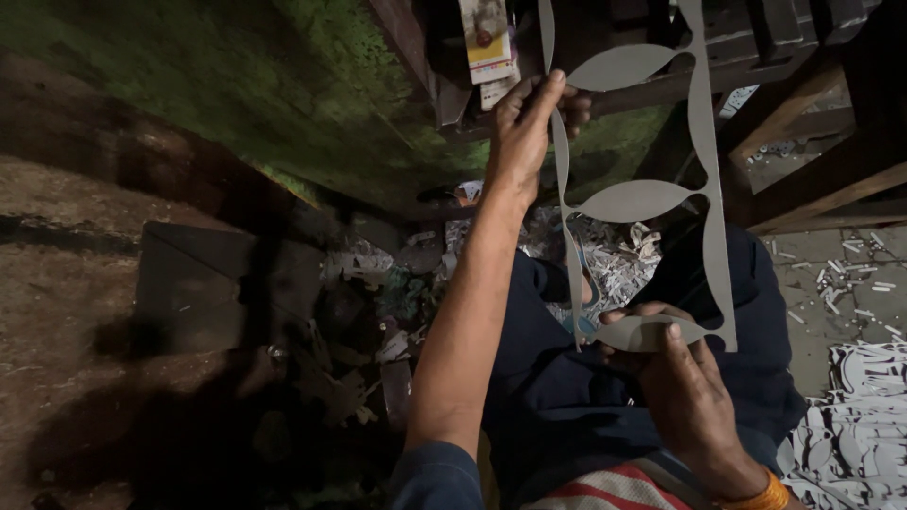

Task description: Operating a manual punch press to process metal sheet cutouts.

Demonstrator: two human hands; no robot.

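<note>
The grey leaf-patterned cutout strip (635, 200) is being held lengthwise away from the body — its far stretch being pinched by the left hand (525, 123), its near end being gripped between thumb and fingers of the nearer right hand (682, 389).

Seen from the head camera: the person's bare left hand (525, 127) and bare right hand (682, 382), both without gloves or rings. A dark navy-blue cloth sleeve (436, 477) is pushed up past the elbow, leaving the left forearm uncovered. A thick orange bangle (765, 496) circles the right wrist. Dark navy-blue cloth trousers (557, 397) cover the lap, and a red-and-white striped cloth (609, 489) shows at the waist.
</note>
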